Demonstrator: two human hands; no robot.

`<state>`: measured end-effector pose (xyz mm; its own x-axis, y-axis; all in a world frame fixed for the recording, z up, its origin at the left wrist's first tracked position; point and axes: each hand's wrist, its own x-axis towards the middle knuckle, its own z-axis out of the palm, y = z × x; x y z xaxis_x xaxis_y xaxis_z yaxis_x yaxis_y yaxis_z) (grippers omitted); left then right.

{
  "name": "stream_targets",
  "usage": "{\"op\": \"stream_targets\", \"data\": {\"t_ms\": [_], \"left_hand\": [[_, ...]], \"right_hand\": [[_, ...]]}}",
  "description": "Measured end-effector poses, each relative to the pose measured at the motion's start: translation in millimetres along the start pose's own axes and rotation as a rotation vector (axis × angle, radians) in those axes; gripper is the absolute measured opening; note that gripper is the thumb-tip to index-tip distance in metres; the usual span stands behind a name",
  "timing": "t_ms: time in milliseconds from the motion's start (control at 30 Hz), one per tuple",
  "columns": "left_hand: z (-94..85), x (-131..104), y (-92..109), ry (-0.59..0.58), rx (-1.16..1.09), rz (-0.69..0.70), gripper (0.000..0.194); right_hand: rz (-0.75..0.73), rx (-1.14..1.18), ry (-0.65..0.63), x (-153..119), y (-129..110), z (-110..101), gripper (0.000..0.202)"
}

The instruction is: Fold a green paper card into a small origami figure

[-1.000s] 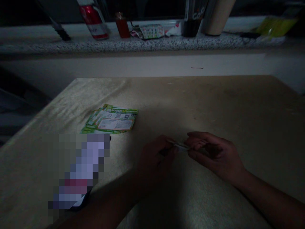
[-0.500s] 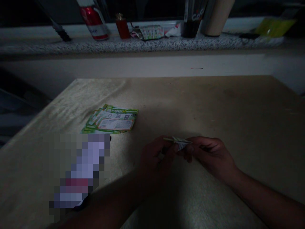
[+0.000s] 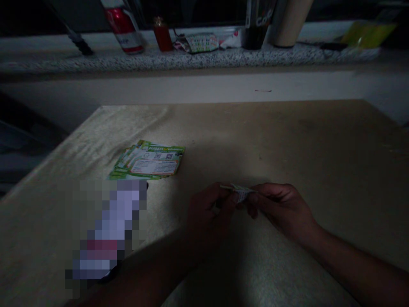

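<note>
Right hand (image 3: 286,207) has drawn its fingers together since a second ago. It and the left hand (image 3: 209,211) pinch folded paper (image 3: 243,194), right of green leaflets (image 3: 153,163).

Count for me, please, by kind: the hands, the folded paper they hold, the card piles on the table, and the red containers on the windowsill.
Hands: 2 (left hand, right hand)
Folded paper: 1
Card pile: 1
Red containers: 2 (red-and-white container, small red bottle)
Total: 6

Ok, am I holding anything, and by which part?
Yes, a small printed piece of paper: your left hand pinches its left end, your right hand its right end.
</note>
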<state>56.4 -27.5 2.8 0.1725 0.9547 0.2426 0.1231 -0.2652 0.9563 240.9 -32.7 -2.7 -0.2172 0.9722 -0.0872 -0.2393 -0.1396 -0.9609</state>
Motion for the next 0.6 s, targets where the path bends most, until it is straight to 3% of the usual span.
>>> {"op": "stream_targets", "data": {"t_ms": [167,600], "left_hand": [[-0.2,-0.3,1.6,0.007,-0.002,-0.027,0.012],[-1.0,-0.8,1.4,0.015,0.012,-0.024,0.012]], "right_hand": [[-0.006,0.024,-0.026,-0.4,-1.5,-0.2,0.02],[0.021,0.033,-0.007,-1.5,5.0,-3.2,0.014]]}}
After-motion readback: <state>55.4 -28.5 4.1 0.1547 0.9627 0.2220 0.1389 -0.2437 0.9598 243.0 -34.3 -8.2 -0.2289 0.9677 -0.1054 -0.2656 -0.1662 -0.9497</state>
